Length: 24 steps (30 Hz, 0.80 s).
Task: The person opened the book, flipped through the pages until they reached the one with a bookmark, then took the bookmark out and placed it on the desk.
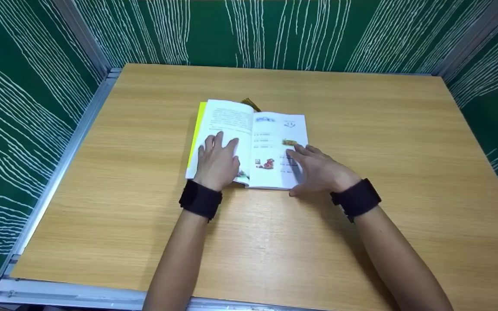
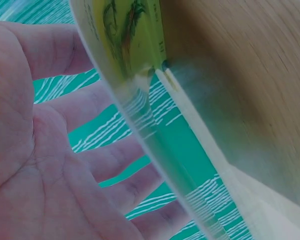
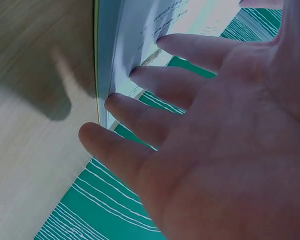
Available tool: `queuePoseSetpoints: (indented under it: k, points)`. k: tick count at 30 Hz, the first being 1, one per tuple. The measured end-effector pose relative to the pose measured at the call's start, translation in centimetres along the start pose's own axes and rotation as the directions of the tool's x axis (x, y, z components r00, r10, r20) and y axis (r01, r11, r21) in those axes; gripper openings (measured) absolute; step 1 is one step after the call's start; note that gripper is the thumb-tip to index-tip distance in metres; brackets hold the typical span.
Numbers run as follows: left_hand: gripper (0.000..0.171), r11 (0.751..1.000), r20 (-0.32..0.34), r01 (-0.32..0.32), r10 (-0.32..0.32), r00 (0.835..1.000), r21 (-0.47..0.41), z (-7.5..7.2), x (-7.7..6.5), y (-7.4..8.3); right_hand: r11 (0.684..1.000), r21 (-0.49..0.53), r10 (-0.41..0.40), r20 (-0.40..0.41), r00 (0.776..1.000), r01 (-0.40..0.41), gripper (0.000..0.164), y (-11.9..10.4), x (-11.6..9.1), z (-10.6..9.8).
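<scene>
An open book (image 1: 263, 149) lies on the table, with printed text and small coloured pictures on its pages. Its yellow cover (image 1: 195, 136) shows along the left side. Over the lower part of the left page my left hand (image 1: 216, 163) rests with its fingers spread. In the left wrist view, the fingers of that hand (image 2: 45, 135) reach straight to the page, behind its edge. My right hand (image 1: 320, 170) is at the right page's outer edge. In the right wrist view, the extended fingertips (image 3: 140, 75) meet the page near the book's edge, and nothing is gripped.
The wooden table (image 1: 387, 142) extends around the book on all sides. A golden-brown strip (image 1: 251, 104) sticks out behind the book's top edge. Green walls (image 1: 208, 34) with white streaks enclose the back and sides. A metal rail (image 1: 71, 298) runs along the front.
</scene>
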<state>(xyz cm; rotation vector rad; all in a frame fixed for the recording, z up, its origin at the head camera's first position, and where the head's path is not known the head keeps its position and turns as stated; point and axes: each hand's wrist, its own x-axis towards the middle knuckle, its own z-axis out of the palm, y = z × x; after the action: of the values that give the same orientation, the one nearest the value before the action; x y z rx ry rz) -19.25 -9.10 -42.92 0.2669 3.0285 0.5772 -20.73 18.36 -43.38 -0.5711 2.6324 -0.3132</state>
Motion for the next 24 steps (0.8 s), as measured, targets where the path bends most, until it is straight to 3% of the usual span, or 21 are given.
queuePoseSetpoints:
  k: [10, 16, 24]
  points:
    - [0.051, 1.0, 0.005, 0.005, -0.005, 1.0, -0.003, 0.0, 0.0, 0.0, 0.999, 0.036, -0.005, -0.008, 1.0, 0.005, 0.121, -0.1, -0.1, -0.6]
    - [0.051, 1.0, 0.015, -0.009, 0.009, 1.0, -0.006, -0.1, -0.2, -0.2, 0.999, 0.035, -0.025, -0.035, 0.999, 0.026, 0.11, -0.4, -0.6, -1.3]
    - [0.049, 0.999, 0.031, -0.02, 0.021, 0.999, -0.038, -0.8, -0.2, 0.0, 0.989, 0.106, 0.109, -0.102, 0.989, -0.098, 0.101, -0.4, -1.9, -2.9]
